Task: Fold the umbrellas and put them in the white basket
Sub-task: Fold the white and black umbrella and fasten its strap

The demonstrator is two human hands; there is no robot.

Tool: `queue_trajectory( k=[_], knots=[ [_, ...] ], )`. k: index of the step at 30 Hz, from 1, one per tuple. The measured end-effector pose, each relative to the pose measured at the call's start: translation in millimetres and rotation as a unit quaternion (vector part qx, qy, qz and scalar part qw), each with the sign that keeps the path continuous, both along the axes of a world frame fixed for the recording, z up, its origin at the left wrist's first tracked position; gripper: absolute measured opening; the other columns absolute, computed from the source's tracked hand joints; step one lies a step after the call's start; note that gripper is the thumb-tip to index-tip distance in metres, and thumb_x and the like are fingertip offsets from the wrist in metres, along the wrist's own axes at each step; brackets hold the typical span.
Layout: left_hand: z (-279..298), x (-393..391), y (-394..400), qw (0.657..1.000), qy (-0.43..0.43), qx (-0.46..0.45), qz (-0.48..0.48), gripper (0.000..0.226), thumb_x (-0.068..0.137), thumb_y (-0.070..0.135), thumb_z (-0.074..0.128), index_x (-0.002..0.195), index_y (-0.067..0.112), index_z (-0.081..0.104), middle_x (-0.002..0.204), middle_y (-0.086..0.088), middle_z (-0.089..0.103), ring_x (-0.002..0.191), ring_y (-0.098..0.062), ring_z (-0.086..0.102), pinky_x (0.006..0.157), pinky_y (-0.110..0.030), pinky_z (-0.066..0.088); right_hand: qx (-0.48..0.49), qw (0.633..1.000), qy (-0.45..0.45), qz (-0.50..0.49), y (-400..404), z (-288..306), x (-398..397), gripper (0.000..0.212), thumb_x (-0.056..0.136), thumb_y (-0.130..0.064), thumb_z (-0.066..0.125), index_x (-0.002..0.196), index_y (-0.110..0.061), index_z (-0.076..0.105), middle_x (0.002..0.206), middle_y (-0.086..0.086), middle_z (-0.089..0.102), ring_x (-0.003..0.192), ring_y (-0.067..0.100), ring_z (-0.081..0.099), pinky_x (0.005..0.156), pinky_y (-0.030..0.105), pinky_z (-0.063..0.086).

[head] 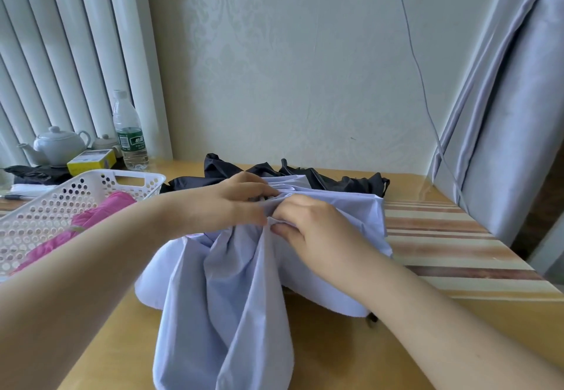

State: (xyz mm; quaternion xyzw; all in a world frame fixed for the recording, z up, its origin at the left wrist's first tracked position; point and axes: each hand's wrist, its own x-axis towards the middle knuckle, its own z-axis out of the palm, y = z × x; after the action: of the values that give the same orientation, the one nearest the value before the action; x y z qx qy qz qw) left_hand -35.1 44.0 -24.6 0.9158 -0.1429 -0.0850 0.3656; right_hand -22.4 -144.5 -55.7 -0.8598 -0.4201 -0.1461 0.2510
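Two bare forearms reaching in from the near edge, converging toward the middle. Left hand (pixel 225 203) palm down, fingers curled and bunched at the tips, pinching gathered cloth. Right hand (pixel 314 228) just beside it, touching at the fingertips, knuckles up, fingers curled inward, thumb tucked low and pressing a fold. Both wrists roughly level, the right forearm angled in from the near right corner.
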Motion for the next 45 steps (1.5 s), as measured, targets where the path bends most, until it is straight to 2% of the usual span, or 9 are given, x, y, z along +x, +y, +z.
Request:
queue_trajectory(
  k=[4,8,12,18,23,27,34,39,45],
  knots=[
    [-6,-4,-5,0.987,-0.078,0.140,-0.001,0.075,0.066,0.077,0.054,0.133,0.049,0.037,0.131,0.025,0.025,0.127,-0.001,0.027,0.106,-0.022,0.023,0.010,1.000,-0.001,-0.023,5,1,-2,0.014,0.095,-0.018,0.058,0.082,-0.011,0.060,0.087,0.005,0.054,0.080,0.020,0.051,0.069,0.034,0.042],
    [-19,0,-6,0.974,-0.165,0.158,-0.003,0.072,0.066,0.081,0.035,0.130,0.047,0.041,0.125,0.021,0.027,0.126,-0.011,0.032,0.106,-0.028,0.028,0.031,0.996,0.001,-0.078,-1,0,1,0.018,0.090,-0.026,0.064,0.081,-0.014,0.054,0.084,-0.003,0.049,0.079,0.016,0.047,0.067,0.031,0.038],
    [-23,3,0,0.971,-0.182,0.148,0.047,0.067,0.063,0.067,0.026,0.122,0.041,0.046,0.121,0.019,0.030,0.124,-0.014,0.036,0.109,-0.041,0.030,-0.062,0.991,0.068,-0.099,-26,1,3,0.014,0.091,-0.030,0.064,0.095,-0.018,0.059,0.105,-0.010,0.046,0.090,0.013,0.049,0.081,0.029,0.041],
    [-22,7,-2,0.970,-0.167,0.157,0.079,0.053,0.064,0.057,0.037,0.112,0.038,0.048,0.121,0.009,0.035,0.118,-0.020,0.039,0.103,-0.043,0.037,-0.204,0.953,0.101,-0.201,-66,4,10,0.036,0.090,-0.032,0.063,0.068,-0.020,0.038,0.071,-0.008,0.043,0.068,0.016,0.046,0.055,0.026,0.030],
    [-23,8,-18,0.953,-0.200,0.211,0.089,0.056,0.070,0.046,0.032,0.122,0.032,0.048,0.122,0.008,0.033,0.118,-0.021,0.037,0.098,-0.038,0.036,-0.010,0.996,0.051,-0.074,-46,19,-3,0.027,0.086,-0.043,0.064,0.107,-0.035,0.049,0.098,-0.020,0.044,0.091,-0.001,0.046,0.081,0.020,0.042],
    [-25,8,-22,0.938,-0.217,0.252,0.099,0.054,0.071,0.053,0.028,0.118,0.032,0.045,0.124,0.009,0.032,0.117,-0.020,0.038,0.085,-0.031,0.029,-0.035,0.997,0.051,-0.040,-19,17,1,0.033,0.098,-0.021,0.052,0.129,-0.030,0.054,0.103,-0.012,0.040,0.087,0.003,0.043,0.081,0.020,0.035],
    [-26,4,-18,0.928,-0.244,0.256,0.112,0.079,0.055,0.071,0.011,0.113,0.030,0.046,0.111,0.013,0.026,0.112,-0.018,0.042,0.084,-0.030,0.032,-0.009,0.998,0.055,-0.021,-7,10,5,0.011,0.096,-0.021,0.057,0.105,-0.020,0.064,0.094,-0.009,0.046,0.074,-0.001,0.043,0.070,0.022,0.038],
    [-30,2,-18,0.922,-0.256,0.259,0.130,0.082,0.053,0.075,0.015,0.110,0.023,0.043,0.112,0.008,0.031,0.107,-0.018,0.044,0.086,-0.031,0.037,-0.052,0.995,0.073,-0.041,-13,14,4,0.014,0.099,-0.028,0.052,0.086,-0.023,0.055,0.066,-0.009,0.045,0.061,0.006,0.041,0.060,0.027,0.034],
    [-34,5,-29,0.902,-0.290,0.281,0.153,0.085,0.054,0.075,0.010,0.106,0.018,0.046,0.114,0.004,0.038,0.106,-0.019,0.046,0.079,-0.029,0.031,-0.093,0.992,0.032,-0.080,-11,16,1,0.010,0.099,-0.034,0.048,0.094,-0.027,0.052,0.082,-0.011,0.053,0.078,0.014,0.047,0.067,0.032,0.041]
  ],
)
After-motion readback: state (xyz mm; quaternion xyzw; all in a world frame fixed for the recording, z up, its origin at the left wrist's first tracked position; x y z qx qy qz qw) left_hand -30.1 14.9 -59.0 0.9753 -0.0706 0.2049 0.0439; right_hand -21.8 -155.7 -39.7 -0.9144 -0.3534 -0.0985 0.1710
